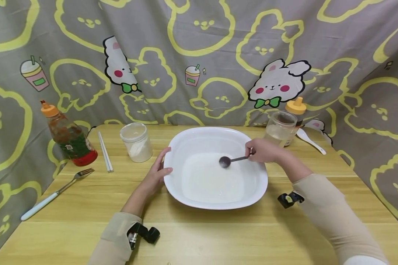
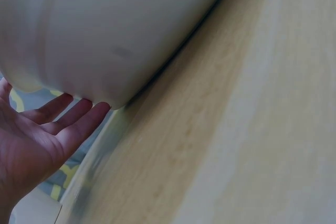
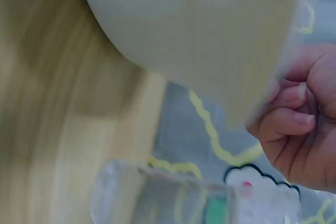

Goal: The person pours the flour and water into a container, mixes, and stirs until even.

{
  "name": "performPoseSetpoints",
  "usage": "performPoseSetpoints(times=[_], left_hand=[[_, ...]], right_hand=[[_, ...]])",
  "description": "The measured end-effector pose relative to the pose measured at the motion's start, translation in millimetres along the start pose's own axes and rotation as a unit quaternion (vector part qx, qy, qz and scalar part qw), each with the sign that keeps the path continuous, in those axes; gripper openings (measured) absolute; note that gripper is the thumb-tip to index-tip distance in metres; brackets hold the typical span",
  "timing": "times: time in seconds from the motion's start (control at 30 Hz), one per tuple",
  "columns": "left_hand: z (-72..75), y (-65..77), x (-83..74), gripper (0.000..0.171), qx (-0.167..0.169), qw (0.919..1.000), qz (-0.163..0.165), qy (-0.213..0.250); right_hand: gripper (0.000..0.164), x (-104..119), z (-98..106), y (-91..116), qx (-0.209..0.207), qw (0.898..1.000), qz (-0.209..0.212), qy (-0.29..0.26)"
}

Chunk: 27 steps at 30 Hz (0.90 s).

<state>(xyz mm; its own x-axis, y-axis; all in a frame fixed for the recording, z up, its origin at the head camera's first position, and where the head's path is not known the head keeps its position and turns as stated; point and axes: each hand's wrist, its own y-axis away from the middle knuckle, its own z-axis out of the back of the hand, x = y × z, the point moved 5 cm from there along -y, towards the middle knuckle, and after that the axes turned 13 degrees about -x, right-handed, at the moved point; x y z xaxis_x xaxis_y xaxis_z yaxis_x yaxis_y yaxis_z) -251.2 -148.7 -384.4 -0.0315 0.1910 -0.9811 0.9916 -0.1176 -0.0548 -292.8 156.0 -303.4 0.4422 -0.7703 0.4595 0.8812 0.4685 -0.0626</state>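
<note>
A white oval basin [image 1: 215, 205] stands mid-table with a whitish layer, seemingly liquid, in its bottom. My left hand [image 1: 154, 173] holds its left side, the thumb at the rim. In the left wrist view the fingers [image 2: 84, 124] of that hand touch the outer wall from outside. Over the right rim, my right hand [image 1: 264, 150] pinches the handle of a dark measuring spoon [image 1: 224, 162], whose bowl is down at the whitish layer. The right wrist view shows curled fingers [image 3: 289, 121] beside the basin wall; the spoon is hidden there.
Left of the basin are a jar of white powder [image 1: 137, 143], chopsticks [image 1: 105, 151], a fork [image 1: 58, 192] and a red sauce bottle [image 1: 71, 138]. Behind my right hand stand a clear jar [image 1: 278, 129] and a yellow-capped bottle [image 1: 296, 106], near a white spoon [image 1: 310, 140]. A patterned curtain [image 1: 215, 66] hangs behind.
</note>
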Motion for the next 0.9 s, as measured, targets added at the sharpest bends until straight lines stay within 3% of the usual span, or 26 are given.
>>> performPoseSetpoints(times=[0.1,0.23,0.47,0.7,0.9], left_hand=[[-0.2,0.1,0.5,0.068,0.000,1.0000,-0.002,0.000],[-0.8,0.3,1.0,0.067,0.000,1.0000,-0.002,0.000],[-1.9,1.2,-0.4,0.067,0.001,1.0000,-0.004,0.005],[-1.5,0.7,-0.6,0.067,0.005,0.9999,-0.006,0.009],[-0.3,0.1,-0.4,0.067,0.001,1.0000,-0.004,0.003]], right_hand=[[0.005,4.3,-13.5,-12.1,-0.015,0.999,-0.016,-0.035],[0.004,14.5,-34.0,-25.4,-0.019,0.994,0.001,-0.106],[0.005,31.6,-65.3,-24.2,0.062,0.980,0.021,-0.189],[0.006,36.3,-59.9,-1.2,0.154,0.969,0.068,-0.179],[0.012,26.5,-27.0,16.2,0.167,0.977,0.063,-0.116]])
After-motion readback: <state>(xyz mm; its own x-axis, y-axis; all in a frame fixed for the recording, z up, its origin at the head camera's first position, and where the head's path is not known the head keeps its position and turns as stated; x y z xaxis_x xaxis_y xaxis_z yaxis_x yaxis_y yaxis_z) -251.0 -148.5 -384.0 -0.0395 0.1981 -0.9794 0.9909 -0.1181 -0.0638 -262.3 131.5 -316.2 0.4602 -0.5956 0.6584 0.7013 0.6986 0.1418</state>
